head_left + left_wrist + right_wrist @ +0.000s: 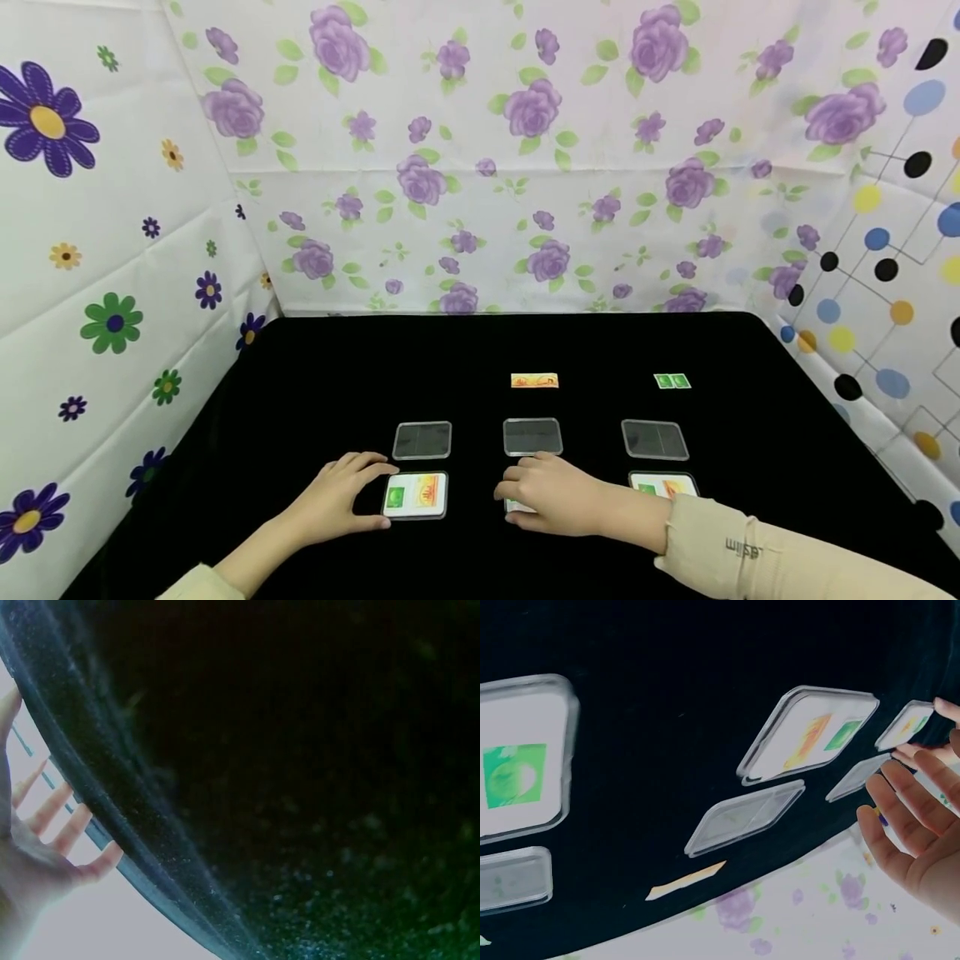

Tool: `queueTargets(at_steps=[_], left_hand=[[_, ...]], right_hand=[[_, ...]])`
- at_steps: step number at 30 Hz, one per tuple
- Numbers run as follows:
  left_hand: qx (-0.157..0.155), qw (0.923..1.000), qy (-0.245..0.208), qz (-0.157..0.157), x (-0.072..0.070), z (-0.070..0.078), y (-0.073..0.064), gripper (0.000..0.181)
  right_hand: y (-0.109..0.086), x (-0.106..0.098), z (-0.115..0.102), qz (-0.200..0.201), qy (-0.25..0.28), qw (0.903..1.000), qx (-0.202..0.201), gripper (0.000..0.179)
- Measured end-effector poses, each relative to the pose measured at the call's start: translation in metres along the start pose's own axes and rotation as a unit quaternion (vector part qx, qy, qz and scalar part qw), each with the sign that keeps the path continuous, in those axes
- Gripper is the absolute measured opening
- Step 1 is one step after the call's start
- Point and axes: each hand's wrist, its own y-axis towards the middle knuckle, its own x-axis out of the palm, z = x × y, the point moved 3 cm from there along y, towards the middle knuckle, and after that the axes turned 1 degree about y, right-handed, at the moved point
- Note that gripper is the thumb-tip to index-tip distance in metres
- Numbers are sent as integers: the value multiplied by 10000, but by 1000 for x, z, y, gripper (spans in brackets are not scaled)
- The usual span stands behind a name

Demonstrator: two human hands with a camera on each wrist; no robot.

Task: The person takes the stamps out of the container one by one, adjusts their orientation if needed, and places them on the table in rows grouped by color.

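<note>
Three clear plastic cases stand in a near row, each holding a white card with green and orange pictures. My left hand is at the left case, thumb and forefinger spread by its two left corners; whether they press on it I cannot tell. My right hand is over the middle case and hides most of it in the head view. Its fingers look loosely bent and apart from the case in the right wrist view. The right case is partly behind my right forearm.
Behind the cases lie three clear lids, the left lid, middle lid and right lid. Farther back are an orange paper strip and two green stamp-like pieces on the black cloth. Flowered sheets hang around.
</note>
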Motion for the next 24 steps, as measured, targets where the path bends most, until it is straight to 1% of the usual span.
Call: queueTargets(at_steps=[5,8,12,17,21,24], left_hand=[[1,9999,119,105,0,0,-1,65],[22,9999,113,95,2,0,-2,65],[45,9999,118,76,5,1,-4,65],[37,9998,150,123,5,0,-4,66],[-18,10000,74,41,3,0,-2,65],[-55,10000,29,-23,1,0,-1,64]], right_hand=[[11,4,-7,-48,172,9998,107,22],[18,6,-11,29,298,9995,111,21],[26,11,-15,107,505,9984,222,20],[36,16,-18,-12,690,9969,379,21],[45,17,-17,-122,772,9958,471,24],[53,18,-18,-95,810,9955,489,28]])
